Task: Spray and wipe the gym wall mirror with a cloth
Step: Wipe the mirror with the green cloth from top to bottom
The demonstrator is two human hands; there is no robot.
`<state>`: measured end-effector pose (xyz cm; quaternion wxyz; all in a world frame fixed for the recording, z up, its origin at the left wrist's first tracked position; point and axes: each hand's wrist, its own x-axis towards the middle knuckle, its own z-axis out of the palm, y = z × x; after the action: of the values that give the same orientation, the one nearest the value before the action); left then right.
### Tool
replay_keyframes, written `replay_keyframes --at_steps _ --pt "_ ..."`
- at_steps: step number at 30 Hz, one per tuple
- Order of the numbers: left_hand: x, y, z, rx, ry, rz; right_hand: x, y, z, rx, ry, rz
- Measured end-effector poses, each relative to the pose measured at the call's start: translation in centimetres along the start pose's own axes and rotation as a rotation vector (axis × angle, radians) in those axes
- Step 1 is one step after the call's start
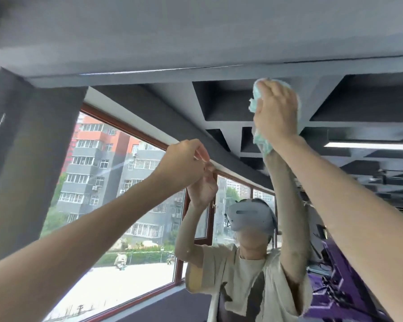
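You are wiping, not spraying. Your right hand (277, 112) is gripping the bunched cloth (262, 141) and pressing it against the mirror (116, 205) just under its top edge, with a tail of cloth hanging below your wrist. Your left hand (184, 161) is reaching up lower and to the left, its fingers curled in and their tips meeting the glass; nothing is showing in them.

By my reading, the next move is calling for steady pressure as you carry the cloth along the top strip and then down, towards the pale streak (113, 169) by your left hand.

No spray bottle is showing. The cloth is hiding the glass beneath it, so wet or dry is hard to judge. The mirror's lower part and sides are running out of view.
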<state>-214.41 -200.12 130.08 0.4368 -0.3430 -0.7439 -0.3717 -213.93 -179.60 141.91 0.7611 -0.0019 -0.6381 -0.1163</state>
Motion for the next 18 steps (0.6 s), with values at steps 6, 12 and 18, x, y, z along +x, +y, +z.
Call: replay_keyframes --at_steps 6,12,18 --pt "-0.8 -4.2 -2.6 0.067 0.04 -0.057 1.3 -2.4 0.8 0.038 0.019 0.195" --pt "-2.1 -8.9 -5.2 0.106 0.081 -0.15 0.5 -9.1 3.3 0.108 -0.038 0.088" --pt "-2.4 -14.7 -8.8 0.041 0.155 -0.216 0.4 -12.1 3.9 0.105 -0.032 0.103"
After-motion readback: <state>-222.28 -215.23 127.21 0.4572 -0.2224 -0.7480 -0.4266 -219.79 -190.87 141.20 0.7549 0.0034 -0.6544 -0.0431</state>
